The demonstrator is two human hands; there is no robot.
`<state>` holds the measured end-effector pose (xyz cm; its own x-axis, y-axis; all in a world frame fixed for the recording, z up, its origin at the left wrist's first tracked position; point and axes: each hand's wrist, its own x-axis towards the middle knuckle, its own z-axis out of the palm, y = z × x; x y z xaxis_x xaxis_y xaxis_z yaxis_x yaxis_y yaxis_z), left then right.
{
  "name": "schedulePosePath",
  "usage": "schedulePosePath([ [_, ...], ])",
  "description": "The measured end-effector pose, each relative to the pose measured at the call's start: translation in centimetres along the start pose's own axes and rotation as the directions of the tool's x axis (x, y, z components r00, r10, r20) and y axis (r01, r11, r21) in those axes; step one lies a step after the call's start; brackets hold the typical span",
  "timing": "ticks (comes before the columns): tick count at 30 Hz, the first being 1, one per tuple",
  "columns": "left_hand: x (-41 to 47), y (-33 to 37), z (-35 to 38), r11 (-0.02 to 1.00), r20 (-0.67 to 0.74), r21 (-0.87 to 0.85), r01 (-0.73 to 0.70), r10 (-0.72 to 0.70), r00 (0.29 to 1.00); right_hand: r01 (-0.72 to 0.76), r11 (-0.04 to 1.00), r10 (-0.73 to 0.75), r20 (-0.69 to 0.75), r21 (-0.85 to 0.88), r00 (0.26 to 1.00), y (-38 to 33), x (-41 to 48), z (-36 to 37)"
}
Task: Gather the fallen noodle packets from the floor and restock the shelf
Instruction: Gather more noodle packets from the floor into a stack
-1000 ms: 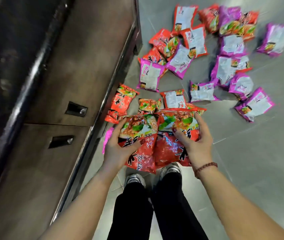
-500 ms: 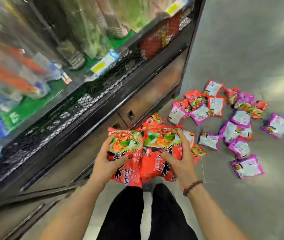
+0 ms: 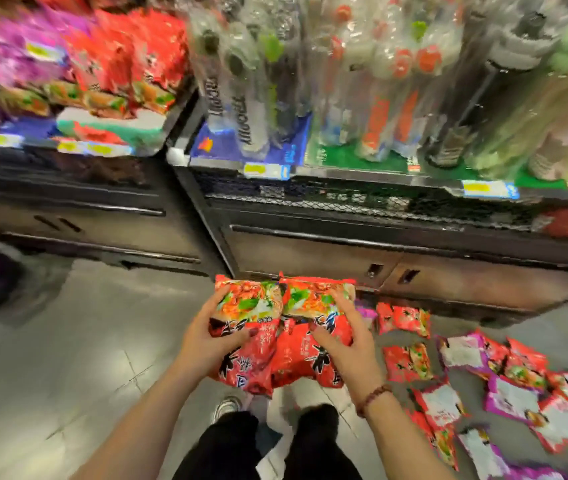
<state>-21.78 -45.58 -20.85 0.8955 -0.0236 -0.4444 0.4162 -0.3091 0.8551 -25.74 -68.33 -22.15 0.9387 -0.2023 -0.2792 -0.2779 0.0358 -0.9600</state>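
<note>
Left hand point(image 3: 211, 336) and right hand point(image 3: 346, 344) each clasp red noodle packets point(image 3: 277, 332), held side by side at waist level | noodle shelf point(image 3: 102, 81) lies up and to the left, nearer the left hand | more fallen packets point(image 3: 483, 375) on floor to the right.

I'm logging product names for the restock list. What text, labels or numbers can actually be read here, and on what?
Red noodle packets held in the left hand and right hand: large black brush characters, cut off by the fingers, not readable.
Clear bottles: vertical dark lettering, too blurred to read.
Yellow price tags on the shelf edge: blurred.
White packet backs on the floor: too small.
</note>
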Motion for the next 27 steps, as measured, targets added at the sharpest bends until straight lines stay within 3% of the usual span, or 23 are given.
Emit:
schedulePosePath([
  [6, -4.5, -3.4, -11.9, 1.0, -0.107, 0.011, 0.009, -0.008, 0.994, -0.008, 0.999, 0.017, 0.244, -0.04, 0.97, -1.2, 0.1, 11.6],
  [11, -7.6, -9.4, -22.7, 0.995, -0.274, 0.094, 0.016, 0.011, 0.962, -0.054, 0.997, 0.069, 0.419, -0.049, 0.905, -2.1, -1.6, 23.7],
  [19, -10.4, -15.6, -37.4, 1.0, -0.525, -0.013, 0.022, -0.026, 0.851, -0.038, 0.994, 0.088, 0.579, -0.099, 0.811, -3.9, -4.1, 42.4],
  [27, -10.3, -19.0, -45.3, 0.988, -0.667, -0.125, 0.089, -0.151, 0.729, -0.057, 0.969, 0.214, 0.698, -0.241, 0.684, -5.1, -4.1, 54.7],
])
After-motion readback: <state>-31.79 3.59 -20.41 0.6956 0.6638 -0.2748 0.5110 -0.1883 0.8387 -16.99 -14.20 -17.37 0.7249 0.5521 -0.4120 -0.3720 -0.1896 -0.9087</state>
